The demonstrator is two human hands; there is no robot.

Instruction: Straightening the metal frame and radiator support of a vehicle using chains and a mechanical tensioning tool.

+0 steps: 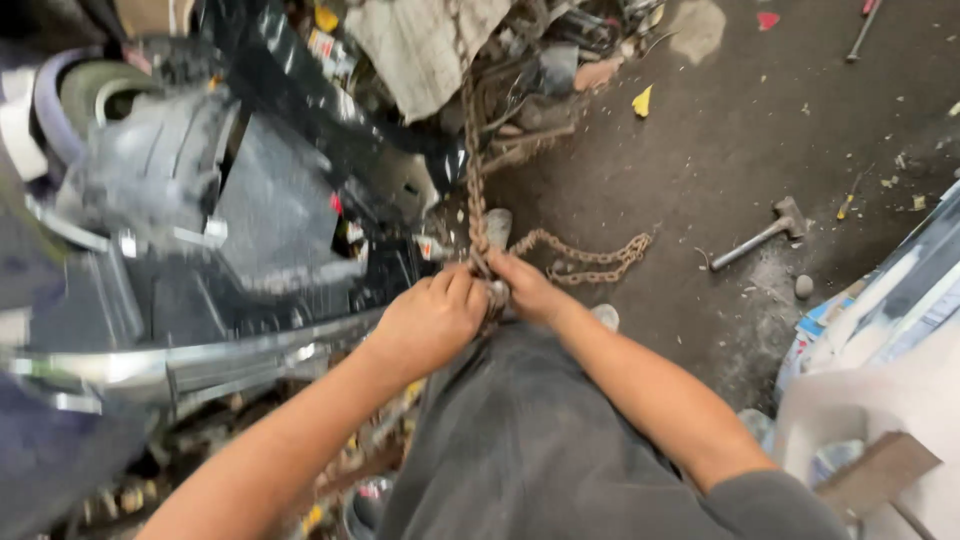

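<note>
bare floor [720, 150] opens past the fingers, scrap pile [250, 180] crowds their near side; left hand [430, 320] and right hand [530, 290] both fisted tight round the rusty chain [475, 190], which runs up from their fingertips

The chain [476, 190] is rust-brown. Right of the chain, the floor [720, 150] is dark grey, flecked with a yellow scrap [642, 101]; the hammer [762, 234] is dull grey. Left of the chain, glossy black bodywork [280, 80].

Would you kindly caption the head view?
Both hands, left hand and right hand, grasp a rusty chain beside dark vehicle bodywork.
</note>
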